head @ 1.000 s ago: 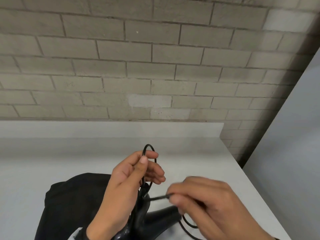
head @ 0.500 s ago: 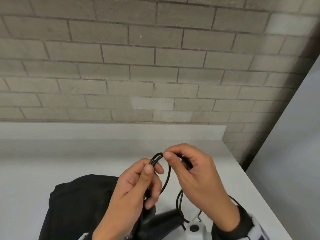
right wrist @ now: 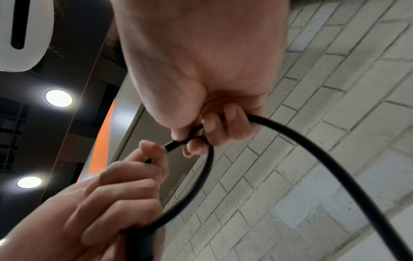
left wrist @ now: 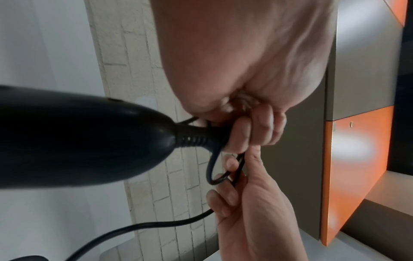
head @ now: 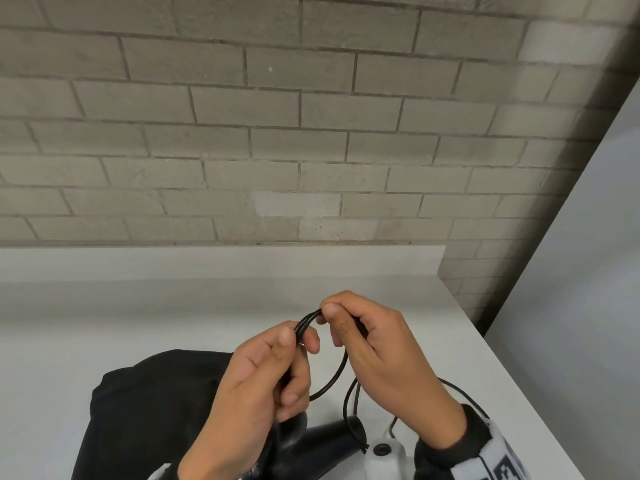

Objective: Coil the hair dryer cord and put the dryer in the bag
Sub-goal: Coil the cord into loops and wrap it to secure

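We face a pale brick wall (head: 311, 133) behind a white counter (head: 138, 306), with orange panels (left wrist: 357, 167) and 2 round ceiling lights (right wrist: 58, 98) nearby.

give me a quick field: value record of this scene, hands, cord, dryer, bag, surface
left hand: grips the gathered cord loops, thumb on top
right hand: pinches the cord at the top of the loops
cord: black, a few loops held between both hands, slack trailing down past the right wrist
hair dryer: black, low under the hands, not in the bag
bag: black, lying on the counter to the left
counter: white, against a brick wall
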Demonstrator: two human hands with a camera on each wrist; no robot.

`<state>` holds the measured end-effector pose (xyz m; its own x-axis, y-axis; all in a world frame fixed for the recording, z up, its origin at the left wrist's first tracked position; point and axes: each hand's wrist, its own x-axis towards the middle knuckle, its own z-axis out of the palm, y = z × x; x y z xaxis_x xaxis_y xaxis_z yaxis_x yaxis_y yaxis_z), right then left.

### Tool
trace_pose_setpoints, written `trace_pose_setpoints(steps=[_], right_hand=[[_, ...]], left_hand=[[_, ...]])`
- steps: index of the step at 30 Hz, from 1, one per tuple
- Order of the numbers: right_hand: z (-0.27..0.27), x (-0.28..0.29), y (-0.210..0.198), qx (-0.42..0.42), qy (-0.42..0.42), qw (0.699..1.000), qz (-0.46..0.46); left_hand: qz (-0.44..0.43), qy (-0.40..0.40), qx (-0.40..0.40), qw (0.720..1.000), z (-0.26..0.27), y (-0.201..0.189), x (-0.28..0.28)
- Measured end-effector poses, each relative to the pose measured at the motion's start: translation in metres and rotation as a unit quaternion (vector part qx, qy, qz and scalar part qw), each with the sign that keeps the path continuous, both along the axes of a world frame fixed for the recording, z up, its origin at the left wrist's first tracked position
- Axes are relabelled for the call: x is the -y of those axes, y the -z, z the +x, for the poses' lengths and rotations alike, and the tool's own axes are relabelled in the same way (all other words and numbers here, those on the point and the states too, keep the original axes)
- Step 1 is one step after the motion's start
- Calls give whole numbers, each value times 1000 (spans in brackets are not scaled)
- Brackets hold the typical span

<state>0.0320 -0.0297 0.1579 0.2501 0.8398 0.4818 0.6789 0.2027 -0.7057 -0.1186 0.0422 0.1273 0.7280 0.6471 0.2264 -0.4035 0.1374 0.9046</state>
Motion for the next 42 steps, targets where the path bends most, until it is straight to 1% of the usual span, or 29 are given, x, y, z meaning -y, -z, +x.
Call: trace_pose_setpoints(steps=[2,4,12,17,23,25,29,31,33,35,36,39,40,42], right_hand=[[-1,-2,2,-16,3,1000,-6],[-2,-3,4,-27,5,1000,-9],[-5,-7,2,-75,29,996,29],[-9,-9,6,-99,31,994,32],[-9,-11,15,-79,11,997,-1],[-8,-11,19,-95,1,995,-7],[-4,-3,39,-132,-18,990,-52],[0,4,56,-141,-24,985,-96],[5,13,75,-173,-36,971,-159],[8,24,92,-217,-62,950,-214],[8,31,99,-225,-70,943,-235],[7,49,110,-227,-71,929,-283],[8,55,113,-214,-58,932,-287],[16,66,116,-133,-9,951,-279]], left_hand=[[-6,33,12,999,-3,1,-2],[-1,45,11,999,-5,2,-3],[33,12,-7,999,-3,4,-3],[57,7,-17,998,-3,6,-4],[8,26,15,1000,-3,8,0],[-4,23,32,999,-1,9,0],[-45,-5,63,997,0,10,-1],[-63,-27,73,995,0,11,-4],[-74,-52,82,992,-2,11,-7],[-87,-78,92,989,-4,11,-10],[-96,-93,96,986,-5,10,-12],[-117,-142,97,978,-4,8,-17],[-118,-156,97,976,-3,8,-18],[-116,-183,95,971,-3,7,-22]])
